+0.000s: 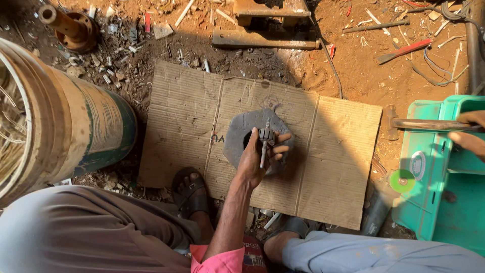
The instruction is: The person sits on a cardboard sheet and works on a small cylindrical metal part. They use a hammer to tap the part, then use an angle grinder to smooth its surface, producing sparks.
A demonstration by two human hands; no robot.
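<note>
My left hand (255, 159) grips a small motor rotor (265, 135) by its thin steel shaft, holding it upright over the hole of a grey, roughly round metal plate (237, 134). The plate lies on a flattened sheet of cardboard (333, 167) on the dirt. My right hand (470, 134) is at the right edge of the view, closed around the handle of a hammer (424, 124). The hammer's head points left, above the corner of a green plastic crate (429, 202).
A large drum (76, 131) with wire inside stands at the left. Rusty metal parts (265, 25) and scrap litter the red dirt at the top. A small green disc (402, 180) lies by the crate. My sandalled foot (191, 194) rests on the cardboard's near edge.
</note>
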